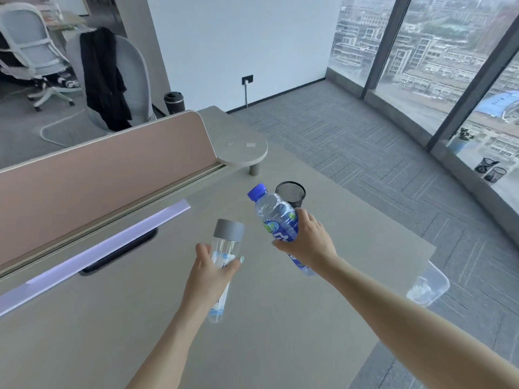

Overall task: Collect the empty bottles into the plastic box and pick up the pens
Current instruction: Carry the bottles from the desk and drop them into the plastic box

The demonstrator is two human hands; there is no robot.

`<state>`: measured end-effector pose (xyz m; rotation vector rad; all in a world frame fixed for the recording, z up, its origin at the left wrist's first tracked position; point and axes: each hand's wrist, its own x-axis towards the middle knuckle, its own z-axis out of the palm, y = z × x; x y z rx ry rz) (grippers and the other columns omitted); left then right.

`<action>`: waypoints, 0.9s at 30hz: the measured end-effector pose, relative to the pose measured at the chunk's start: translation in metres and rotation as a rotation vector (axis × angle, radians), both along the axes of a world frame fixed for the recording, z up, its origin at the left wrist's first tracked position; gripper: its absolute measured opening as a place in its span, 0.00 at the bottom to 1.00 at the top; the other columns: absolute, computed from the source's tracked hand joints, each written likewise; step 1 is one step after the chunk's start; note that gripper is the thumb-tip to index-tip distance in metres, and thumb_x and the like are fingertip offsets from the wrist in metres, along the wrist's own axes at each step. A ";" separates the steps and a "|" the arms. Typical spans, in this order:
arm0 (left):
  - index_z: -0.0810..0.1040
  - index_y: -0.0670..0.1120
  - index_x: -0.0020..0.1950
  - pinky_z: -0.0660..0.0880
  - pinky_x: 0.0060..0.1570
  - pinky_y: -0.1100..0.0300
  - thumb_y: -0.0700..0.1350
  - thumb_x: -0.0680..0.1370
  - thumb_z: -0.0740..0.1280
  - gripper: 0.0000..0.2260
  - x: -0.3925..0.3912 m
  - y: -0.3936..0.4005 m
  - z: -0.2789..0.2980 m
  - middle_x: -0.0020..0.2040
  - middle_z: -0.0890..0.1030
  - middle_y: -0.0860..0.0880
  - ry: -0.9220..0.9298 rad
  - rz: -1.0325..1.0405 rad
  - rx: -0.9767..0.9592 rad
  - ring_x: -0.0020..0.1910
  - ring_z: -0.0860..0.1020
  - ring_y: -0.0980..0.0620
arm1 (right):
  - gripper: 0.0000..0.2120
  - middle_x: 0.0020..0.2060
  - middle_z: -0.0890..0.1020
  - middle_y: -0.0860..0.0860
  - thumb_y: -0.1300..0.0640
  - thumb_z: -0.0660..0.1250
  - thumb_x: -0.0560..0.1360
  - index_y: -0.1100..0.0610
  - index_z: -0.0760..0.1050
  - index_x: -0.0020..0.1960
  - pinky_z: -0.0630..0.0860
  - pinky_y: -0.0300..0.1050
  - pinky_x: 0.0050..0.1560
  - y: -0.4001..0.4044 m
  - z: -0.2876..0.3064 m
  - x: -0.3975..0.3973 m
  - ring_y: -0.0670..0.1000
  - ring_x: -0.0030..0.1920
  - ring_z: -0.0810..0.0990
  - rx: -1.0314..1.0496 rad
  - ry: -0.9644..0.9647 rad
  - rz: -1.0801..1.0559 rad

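Note:
My left hand (209,272) grips a clear bottle with a grey cap (228,237), held above the desk (280,318). My right hand (307,238) grips a clear bottle with a blue cap and blue label (273,213), tilted to the left. A clear plastic box (429,286) sits on the floor just past the desk's right edge, partly hidden by the desktop. A black mesh pen cup (292,193) stands on the desk behind the blue-capped bottle. No pens are visible.
A pink divider panel (98,175) runs along the desk's left side, with a lit strip (92,254) below it. A small round shelf (241,150) sits at the divider's end. Two more mesh cups (490,169) stand by the window. Office chairs (118,80) stand beyond the divider.

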<state>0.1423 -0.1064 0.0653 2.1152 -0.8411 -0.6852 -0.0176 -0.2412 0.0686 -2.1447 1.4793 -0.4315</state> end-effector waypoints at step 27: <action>0.69 0.49 0.54 0.65 0.46 0.58 0.56 0.76 0.63 0.13 -0.411 -0.134 0.013 0.48 0.75 0.49 0.144 -0.434 -0.057 0.51 0.74 0.46 | 0.29 0.51 0.76 0.50 0.40 0.73 0.64 0.52 0.68 0.59 0.70 0.44 0.44 -0.049 0.003 -0.450 0.52 0.51 0.76 0.006 -0.068 -0.449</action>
